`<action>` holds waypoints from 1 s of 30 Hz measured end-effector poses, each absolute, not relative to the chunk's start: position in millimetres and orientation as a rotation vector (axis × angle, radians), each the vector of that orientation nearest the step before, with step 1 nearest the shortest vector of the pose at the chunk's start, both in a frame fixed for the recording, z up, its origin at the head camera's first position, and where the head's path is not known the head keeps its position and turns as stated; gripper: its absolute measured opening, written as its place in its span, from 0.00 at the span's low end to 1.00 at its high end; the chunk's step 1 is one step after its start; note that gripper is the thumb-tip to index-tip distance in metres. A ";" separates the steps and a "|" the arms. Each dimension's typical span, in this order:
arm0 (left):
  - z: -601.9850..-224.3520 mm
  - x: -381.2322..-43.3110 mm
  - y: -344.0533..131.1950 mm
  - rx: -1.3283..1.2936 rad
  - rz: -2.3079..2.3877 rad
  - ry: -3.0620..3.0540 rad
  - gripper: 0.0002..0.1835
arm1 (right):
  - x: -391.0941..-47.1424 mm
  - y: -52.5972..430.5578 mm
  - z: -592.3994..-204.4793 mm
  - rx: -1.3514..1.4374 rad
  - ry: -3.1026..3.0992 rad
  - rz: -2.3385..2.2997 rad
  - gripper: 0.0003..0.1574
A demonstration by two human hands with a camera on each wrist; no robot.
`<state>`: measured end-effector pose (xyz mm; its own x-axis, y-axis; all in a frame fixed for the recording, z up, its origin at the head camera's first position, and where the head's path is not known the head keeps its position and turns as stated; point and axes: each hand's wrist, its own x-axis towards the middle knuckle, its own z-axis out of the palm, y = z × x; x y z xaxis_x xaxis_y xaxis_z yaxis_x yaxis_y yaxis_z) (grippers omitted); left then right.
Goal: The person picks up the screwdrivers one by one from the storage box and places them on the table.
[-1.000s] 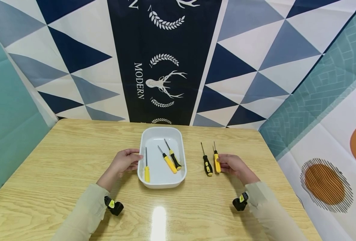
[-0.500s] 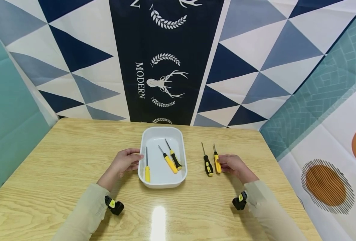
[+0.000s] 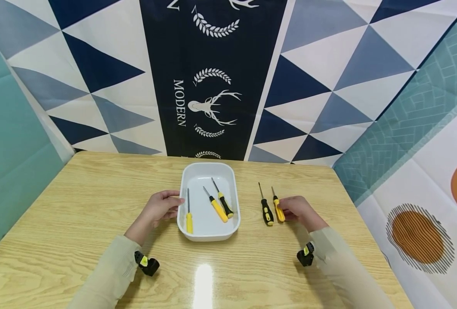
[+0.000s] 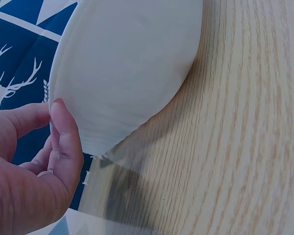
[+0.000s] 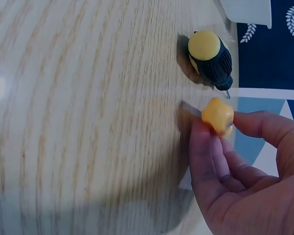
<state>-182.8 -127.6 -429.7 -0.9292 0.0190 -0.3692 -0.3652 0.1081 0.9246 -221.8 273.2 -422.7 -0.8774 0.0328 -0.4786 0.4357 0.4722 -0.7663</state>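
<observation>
My left hand pinches the left rim of a white plastic tray, thumb and fingertips on either side of the wall. The left wrist view has the tray's outer side filling its upper part. On the right, my right hand pinches a yellow-handled screwdriver by its handle, blade pointing toward the back. The handle's fluted yellow end shows between thumb and fingers in the right wrist view. Just left of it on the table lies a black-and-yellow screwdriver.
Inside the tray lie a slim yellow screwdriver at the left, and a yellow-and-black one beside a black-handled one at the right. The wooden table ends at a patterned cloth backdrop.
My right hand has shifted slightly left with the yellow-handled screwdriver, whose blade now leans a little further left. My left hand and the tray stay in place.
</observation>
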 end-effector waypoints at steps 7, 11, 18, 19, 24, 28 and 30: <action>-430.6 -182.8 -128.2 -0.338 1.897 2.096 0.25 | -222.8 268.5 -421.8 0.404 2.421 -1.247 0.27; -430.8 -182.5 -128.5 -0.330 1.899 2.096 0.25 | -223.6 266.0 -422.3 0.414 2.452 -1.201 0.26; -430.7 -182.8 -128.6 -0.320 1.902 2.090 0.25 | -221.7 265.6 -420.7 0.400 2.454 -1.164 0.25; -430.7 -182.8 -128.5 -0.322 1.903 2.087 0.24 | -221.2 265.4 -420.8 0.406 2.456 -1.158 0.25; -430.1 -182.9 -128.3 -0.320 1.902 2.082 0.24 | -220.3 265.9 -420.9 0.401 2.469 -1.141 0.24; -429.8 -183.0 -128.6 -0.320 1.900 2.083 0.25 | -220.4 266.1 -421.9 0.406 2.458 -1.150 0.24; -429.7 -183.1 -128.7 -0.320 1.899 2.082 0.25 | -220.3 265.6 -421.7 0.413 2.450 -1.160 0.24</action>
<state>-183.1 -128.7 -429.7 -0.9289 0.0391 -0.3683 -0.3632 0.0989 0.9265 -220.3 265.6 -421.7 -0.8775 0.0940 -0.4703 0.4233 0.6127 -0.6674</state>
